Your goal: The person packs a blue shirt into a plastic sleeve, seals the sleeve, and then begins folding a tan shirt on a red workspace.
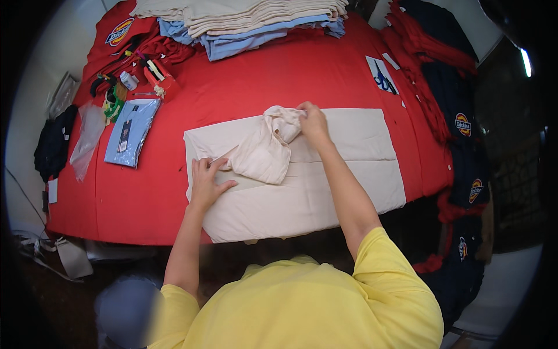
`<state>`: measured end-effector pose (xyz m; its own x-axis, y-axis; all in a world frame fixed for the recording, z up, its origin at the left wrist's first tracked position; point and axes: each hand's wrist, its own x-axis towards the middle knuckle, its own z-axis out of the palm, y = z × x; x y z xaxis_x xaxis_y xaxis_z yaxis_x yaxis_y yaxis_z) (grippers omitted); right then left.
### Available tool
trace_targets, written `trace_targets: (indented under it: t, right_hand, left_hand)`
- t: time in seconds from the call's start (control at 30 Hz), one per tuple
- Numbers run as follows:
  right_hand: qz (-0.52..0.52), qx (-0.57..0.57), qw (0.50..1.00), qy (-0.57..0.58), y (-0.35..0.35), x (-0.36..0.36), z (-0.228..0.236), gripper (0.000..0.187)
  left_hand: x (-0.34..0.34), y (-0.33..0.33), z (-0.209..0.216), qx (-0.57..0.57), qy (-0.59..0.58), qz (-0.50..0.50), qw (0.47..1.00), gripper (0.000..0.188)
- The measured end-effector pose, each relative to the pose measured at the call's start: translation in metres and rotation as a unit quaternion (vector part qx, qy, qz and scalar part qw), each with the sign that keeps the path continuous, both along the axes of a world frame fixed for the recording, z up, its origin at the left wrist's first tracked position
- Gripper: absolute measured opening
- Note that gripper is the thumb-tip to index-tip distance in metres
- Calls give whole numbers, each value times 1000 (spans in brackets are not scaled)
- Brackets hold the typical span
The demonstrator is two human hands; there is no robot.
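Note:
A cream garment (349,192) lies spread flat on the red-covered table in front of me. On top of it, one part of the cloth (264,154) is bunched and folded over, with creases at its upper end. My right hand (314,125) pinches the upper right edge of this bunched part between fingers and thumb. At the garment's left side, my left hand (208,183) rests with fingers spread and thumb stretched out, its fingertips by the lower left corner of the folded part. What lies beneath the bunched cloth is hidden.
Stacked cream and light blue garments (261,26) stand at the table's far edge. Left are a bagged blue shirt (132,132), a clear plastic bag (88,136) and a red box (163,81) of small tools. Blue-handled scissors (382,77) lie far right, near dark garments (450,99).

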<state>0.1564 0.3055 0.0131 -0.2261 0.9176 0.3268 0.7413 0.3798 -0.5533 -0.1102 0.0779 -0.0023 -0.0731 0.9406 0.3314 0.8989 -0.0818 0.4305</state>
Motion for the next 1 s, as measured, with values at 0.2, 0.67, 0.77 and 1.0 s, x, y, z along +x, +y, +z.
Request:
trace_targets:
  t: [0.2,0.67,0.77,1.0]
  right_hand:
    - [22,-262,955,133,-7,55,17,23]
    - [138,-82,987,-6,-18,49,-2,22]
    - [110,-64,992,12,-25,46,-3,21]
    - [48,-21,998,-29,-21,44,-14,10]
  left_hand:
    - [-1,0,-4,-8,-24,17,1000,68]
    - [9,21,-4,-61,-96,105,988,54]
    - [26,27,5,-50,-32,140,988,52]
    - [25,24,-7,46,23,110,993,55]
